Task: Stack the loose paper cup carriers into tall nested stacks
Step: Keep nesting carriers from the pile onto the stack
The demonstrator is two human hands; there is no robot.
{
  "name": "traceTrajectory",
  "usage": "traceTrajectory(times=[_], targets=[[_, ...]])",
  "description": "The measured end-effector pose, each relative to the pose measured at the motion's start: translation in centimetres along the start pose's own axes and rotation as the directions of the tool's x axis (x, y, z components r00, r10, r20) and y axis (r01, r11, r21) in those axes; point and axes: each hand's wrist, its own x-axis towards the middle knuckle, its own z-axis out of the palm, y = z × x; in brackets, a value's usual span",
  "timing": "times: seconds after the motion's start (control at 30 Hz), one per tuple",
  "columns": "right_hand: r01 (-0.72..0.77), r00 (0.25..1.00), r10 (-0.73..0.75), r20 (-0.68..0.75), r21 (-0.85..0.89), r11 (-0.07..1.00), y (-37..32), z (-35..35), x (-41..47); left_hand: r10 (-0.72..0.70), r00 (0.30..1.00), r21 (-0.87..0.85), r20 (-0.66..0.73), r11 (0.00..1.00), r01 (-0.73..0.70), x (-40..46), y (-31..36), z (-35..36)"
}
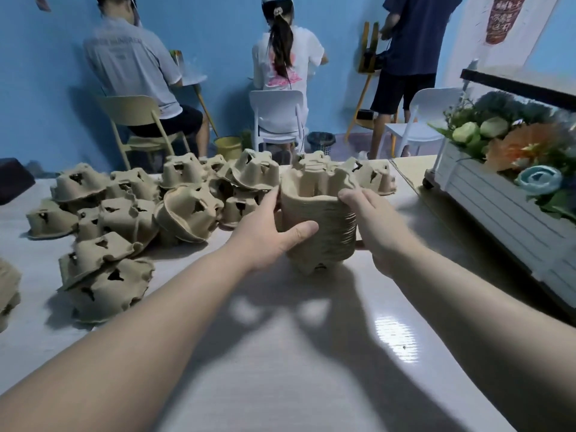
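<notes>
Two hands gripped the nested stack [314,219] of cup carriers, which stood on the white table [280,353]. Our left hand [268,232] curled round the stack's left side, thumb across its near face. Our right hand [374,226] clasped the stack's right side, fingers bent over its upper rim. Left of the stack and behind it, loose carriers [131,213] lay heaped upside down. Right of the stack stood a white planter [498,207] of flowers.

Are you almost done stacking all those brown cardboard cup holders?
Not nearly. Done: one tall nested stack of brown pulp-paper cup carriers stands on the glossy white table. In hand: the left hand and right hand grip that stack from either side. Left: a big heap of loose, upside-down carriers still covers the table's left and back.
</notes>
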Motion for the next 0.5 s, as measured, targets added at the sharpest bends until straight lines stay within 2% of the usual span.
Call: traceTrajectory(times=[0.07,0.17,0.3,0.4,0.5], targets=[[-0.016,1.0,0.016,0.026,0.021,1.0,-0.3,0.4,0.6,-0.04,0.999,-0.014,0.007,0.999,0.04,0.4,0.3,-0.7],[-0.039,0.997,0.035,0.071,0.057,0.998,-1.8,0.8,0.4,-0.097,0.995,-0.126,0.037,0.987,0.101,0.1,1.8,-1.7],[-0.078,0.991,0.069,0.113,0.081,0.994,-5.7,1.2,-0.7,-0.204,0.978,-0.214,0.033,0.955,0.207,-0.9,5.0,-4.3],[-0.074,0.981,0.051,0.188,0.118,0.99,-9.3,2.2,-1.3,-0.283,0.959,-0.285,-0.006,0.92,0.269,-2.1,7.1,-7.1],[-0.031,0.957,-0.011,0.289,0.139,0.99,-12.4,4.3,-1.8,-0.329,0.942,-0.264,-0.068,0.916,0.301,-3.6,8.7,-10.3]])
